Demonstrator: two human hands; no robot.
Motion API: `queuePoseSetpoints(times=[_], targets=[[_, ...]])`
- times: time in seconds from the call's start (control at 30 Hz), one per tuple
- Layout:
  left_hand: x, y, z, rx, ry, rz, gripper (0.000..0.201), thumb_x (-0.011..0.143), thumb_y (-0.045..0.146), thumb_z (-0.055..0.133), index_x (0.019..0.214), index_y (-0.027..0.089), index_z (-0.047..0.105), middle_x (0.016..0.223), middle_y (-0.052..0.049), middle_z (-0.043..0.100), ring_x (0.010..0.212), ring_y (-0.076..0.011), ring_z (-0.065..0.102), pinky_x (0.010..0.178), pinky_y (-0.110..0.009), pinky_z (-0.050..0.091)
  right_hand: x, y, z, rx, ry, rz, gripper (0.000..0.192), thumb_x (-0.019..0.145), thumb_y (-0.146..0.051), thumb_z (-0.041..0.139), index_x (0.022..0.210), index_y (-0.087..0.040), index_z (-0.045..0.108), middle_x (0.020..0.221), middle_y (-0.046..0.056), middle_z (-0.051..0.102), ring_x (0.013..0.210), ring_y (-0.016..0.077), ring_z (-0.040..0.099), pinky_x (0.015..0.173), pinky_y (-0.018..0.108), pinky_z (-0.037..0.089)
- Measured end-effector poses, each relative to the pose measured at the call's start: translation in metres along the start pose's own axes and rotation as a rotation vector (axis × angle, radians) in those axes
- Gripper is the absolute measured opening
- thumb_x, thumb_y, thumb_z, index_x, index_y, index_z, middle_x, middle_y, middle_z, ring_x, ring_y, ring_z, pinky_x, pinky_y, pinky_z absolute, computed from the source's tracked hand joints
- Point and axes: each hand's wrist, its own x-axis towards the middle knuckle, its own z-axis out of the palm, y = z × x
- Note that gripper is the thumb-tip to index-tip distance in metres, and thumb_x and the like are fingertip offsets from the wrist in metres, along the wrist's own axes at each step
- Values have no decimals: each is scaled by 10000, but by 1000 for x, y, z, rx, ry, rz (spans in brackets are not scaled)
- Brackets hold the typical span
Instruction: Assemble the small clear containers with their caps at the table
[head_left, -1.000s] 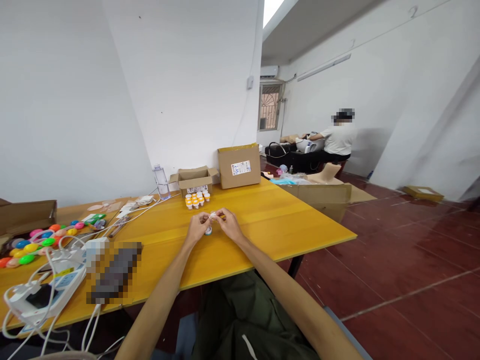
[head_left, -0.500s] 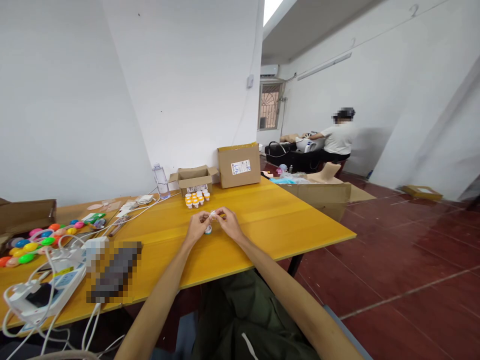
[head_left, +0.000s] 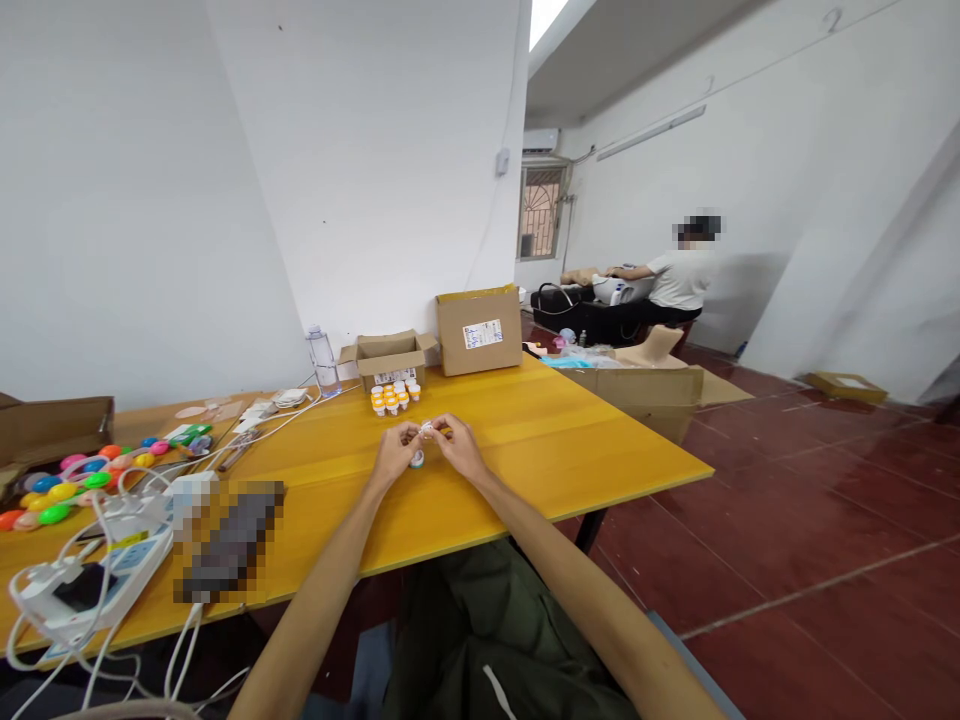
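We sit at a yellow wooden table (head_left: 525, 440) set against a white wall (head_left: 360, 170), with dark red floor tiles (head_left: 810, 500) beyond its far right edge. Over the middle of the table our left hand (head_left: 394, 455) and right hand (head_left: 459, 450) meet, fingertips pinched on a small white piece (head_left: 427, 431) between them; a small round item (head_left: 416, 459) lies on the table just under the left hand. Behind the hands on the table stand orange-capped vials (head_left: 394, 398), an open carton (head_left: 388, 358) and a closed box (head_left: 479, 331). Coloured eggs (head_left: 67, 485) and white cables (head_left: 97, 580) crowd the table's left end. Well beyond the table, another person (head_left: 679, 280) works at the far wall.
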Motion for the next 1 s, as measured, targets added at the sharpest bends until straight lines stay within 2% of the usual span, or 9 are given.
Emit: queuePoseSetpoints(times=[0.7, 1.0], targets=[[0, -1, 0, 20, -7, -4, 166, 679, 309, 699, 738, 154, 689, 692, -27, 696, 606, -137, 601, 603, -241, 462, 0, -3, -1, 10, -9, 9, 109, 769, -329, 566, 738, -225, 563, 770, 15, 655, 723, 171, 622, 594, 268, 510], [1, -5, -1, 99, 1, 60, 155, 692, 311, 688, 756, 170, 702, 727, -29, 710, 654, -151, 610, 624, -245, 451, -1, -2, 0, 53, -4, 27, 126, 766, -346, 575, 755, -221, 574, 769, 15, 658, 725, 167, 629, 608, 275, 534]])
